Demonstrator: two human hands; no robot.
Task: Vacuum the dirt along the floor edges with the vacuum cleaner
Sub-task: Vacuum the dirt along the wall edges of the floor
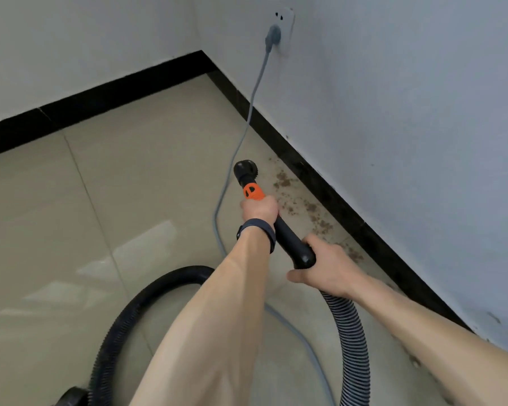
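A black vacuum wand (291, 240) with an orange collar (253, 191) ends in a round black nozzle (245, 168) on the beige tiled floor. My left hand (260, 208), with a dark wristband, grips the wand just behind the orange collar. My right hand (324, 266) holds the wand's rear end where the ribbed black hose (351, 332) joins. Brown dirt (302, 203) lies scattered along the black skirting (335, 197) of the right wall, just right of the nozzle and wand.
A grey power cord (248, 118) runs from a wall socket (280, 30) down across the floor near the nozzle. The hose loops back left (135, 312) to the vacuum body (71, 398) at the bottom edge. The room corner (201, 54) lies ahead.
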